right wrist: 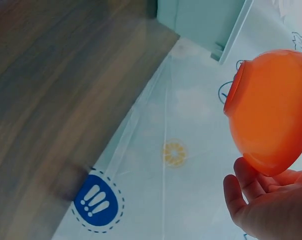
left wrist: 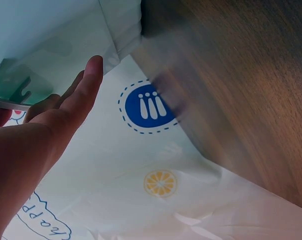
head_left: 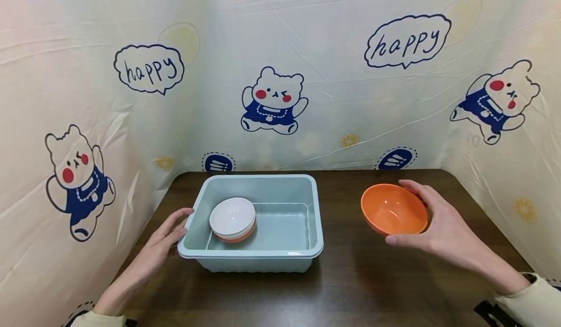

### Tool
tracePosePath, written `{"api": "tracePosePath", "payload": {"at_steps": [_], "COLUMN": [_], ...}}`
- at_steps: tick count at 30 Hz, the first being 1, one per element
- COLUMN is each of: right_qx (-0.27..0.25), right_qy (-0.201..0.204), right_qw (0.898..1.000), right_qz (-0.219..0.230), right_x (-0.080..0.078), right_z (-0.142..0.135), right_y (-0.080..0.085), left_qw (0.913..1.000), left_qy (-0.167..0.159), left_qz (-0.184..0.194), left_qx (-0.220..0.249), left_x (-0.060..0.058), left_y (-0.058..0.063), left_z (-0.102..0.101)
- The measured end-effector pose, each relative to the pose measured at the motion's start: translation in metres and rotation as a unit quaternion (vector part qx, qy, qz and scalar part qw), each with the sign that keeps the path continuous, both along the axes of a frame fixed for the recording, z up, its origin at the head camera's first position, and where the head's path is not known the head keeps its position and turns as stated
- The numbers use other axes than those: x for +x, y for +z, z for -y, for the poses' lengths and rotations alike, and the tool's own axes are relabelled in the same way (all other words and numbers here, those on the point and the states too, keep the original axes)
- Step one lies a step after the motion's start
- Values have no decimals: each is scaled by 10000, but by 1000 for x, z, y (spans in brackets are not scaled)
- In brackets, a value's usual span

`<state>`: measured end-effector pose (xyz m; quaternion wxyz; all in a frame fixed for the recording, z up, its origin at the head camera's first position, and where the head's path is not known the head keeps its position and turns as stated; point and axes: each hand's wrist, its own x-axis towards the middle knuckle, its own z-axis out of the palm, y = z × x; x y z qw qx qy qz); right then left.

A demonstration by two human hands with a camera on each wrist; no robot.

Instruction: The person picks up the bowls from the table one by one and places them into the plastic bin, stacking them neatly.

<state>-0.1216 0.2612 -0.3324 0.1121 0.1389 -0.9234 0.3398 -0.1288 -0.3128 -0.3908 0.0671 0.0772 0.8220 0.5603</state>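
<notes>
My right hand [head_left: 451,229] holds an orange bowl [head_left: 391,210] by its right side, thumb at the near edge and fingers at the far edge. The bowl is raised over the table's right half, its opening tipped toward the head camera. In the right wrist view, the same bowl [right wrist: 273,112] shows its smooth outside above the fingers. My left hand [head_left: 159,242] touches the left rim of a pale blue plastic basin [head_left: 252,254], fingers nearly straight along its outer side. Inside the basin at left, a white bowl [head_left: 233,216] sits stacked over an orange bowl [head_left: 238,238].
The dark wooden table [head_left: 342,288] carries the basin left of its middle. A pale curtain [head_left: 280,40] printed with bears and "happy" bubbles surrounds the table at the back and both sides.
</notes>
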Motion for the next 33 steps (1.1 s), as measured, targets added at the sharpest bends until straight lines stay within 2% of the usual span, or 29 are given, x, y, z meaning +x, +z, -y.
{"api": "tracePosePath", "payload": {"at_steps": [16, 33], "right_qx": [-208, -217], "right_qy": [391, 868], "right_qw": [9989, 9959], "right_qz": [-132, -113], "right_x": [8, 14], "right_z": [21, 51], "right_y": [10, 20], "left_qw": [9996, 9999], "left_qy": [-113, -82], "left_qz": [-129, -59], "left_qx": [218, 107], "left_x": [0, 1], "left_y": [-2, -1], "left_z": [1, 1]}}
